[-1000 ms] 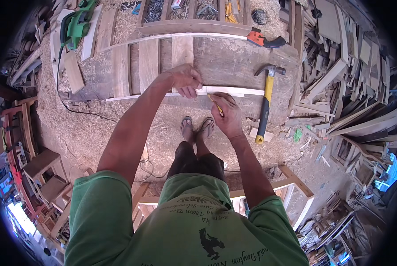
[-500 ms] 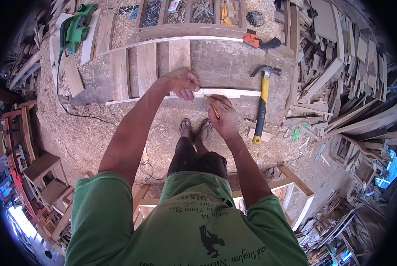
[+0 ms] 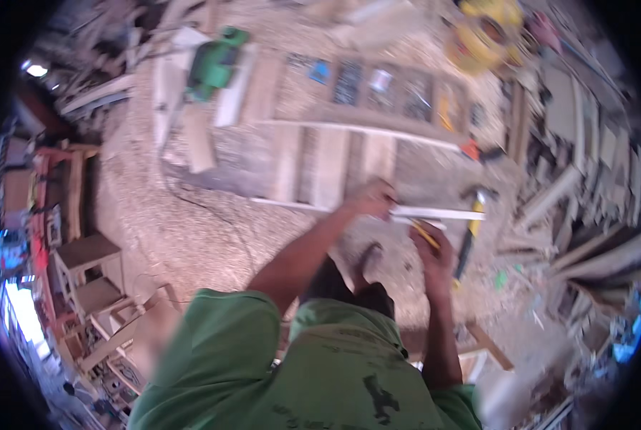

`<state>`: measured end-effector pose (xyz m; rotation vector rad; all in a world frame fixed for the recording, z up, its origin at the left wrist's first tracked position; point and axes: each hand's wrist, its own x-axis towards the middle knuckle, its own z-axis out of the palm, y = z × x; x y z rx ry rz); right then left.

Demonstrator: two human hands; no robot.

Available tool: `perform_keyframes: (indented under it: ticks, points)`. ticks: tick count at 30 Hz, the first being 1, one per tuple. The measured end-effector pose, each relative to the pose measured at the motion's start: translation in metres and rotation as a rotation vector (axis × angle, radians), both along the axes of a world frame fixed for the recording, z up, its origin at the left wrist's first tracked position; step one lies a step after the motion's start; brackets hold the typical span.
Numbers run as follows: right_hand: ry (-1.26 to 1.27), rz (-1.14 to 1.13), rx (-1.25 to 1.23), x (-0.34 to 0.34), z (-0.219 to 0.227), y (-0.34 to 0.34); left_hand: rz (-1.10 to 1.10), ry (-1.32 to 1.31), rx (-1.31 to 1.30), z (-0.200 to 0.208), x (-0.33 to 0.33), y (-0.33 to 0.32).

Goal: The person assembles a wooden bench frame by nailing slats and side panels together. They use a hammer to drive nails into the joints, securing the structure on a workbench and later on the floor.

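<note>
My left hand (image 3: pixel 376 200) rests at the near long edge of a wooden frame, its fingers closed on a pale wooden strip (image 3: pixel 442 213). The strip runs rightward from those fingers toward the hammer. Just below it, my right hand (image 3: pixel 436 256) grips a yellow pencil (image 3: pixel 426 233), whose tip points up and left toward the strip. Motion blur hides whether the tip touches wood. A claw hammer (image 3: pixel 472 233) with a yellow and black handle lies right of the strip's end. Flat wooden slats (image 3: pixel 331 166) cross the frame left of my left hand.
A green power planer (image 3: pixel 217 64) sits on boards at the far left, its cord trailing down. Beyond the frame is a divided wooden tray (image 3: pixel 396 122) of nails and other small items. A red and black tool (image 3: pixel 472 150) lies at the far right corner. Scrap wood (image 3: pixel 585 143) piles up rightward.
The view has swung, so the bench appears shifted right and lower, and a yellow container shows at the far right. My right hand has drawn back slightly from the strip, still holding the pencil.
</note>
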<state>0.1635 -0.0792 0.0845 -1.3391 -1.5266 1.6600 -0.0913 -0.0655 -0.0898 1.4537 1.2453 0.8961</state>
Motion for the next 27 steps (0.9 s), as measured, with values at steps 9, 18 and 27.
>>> perform_keyframes:
  ticks: [9, 18, 27]
  points:
    - [-0.003, -0.138, 0.397, -0.108, 0.179, 0.003, 0.911, -0.73, -0.215, 0.041, -0.149, -0.094]
    - [0.287, -0.234, 1.074, -0.151, 0.323, -0.026, 1.352, 0.627, -0.16, 0.026, -0.334, -0.153]
    - [0.433, -0.247, 1.01, -0.078, 0.352, -0.023, 1.505, 0.648, -0.288, 0.026, -0.401, -0.212]
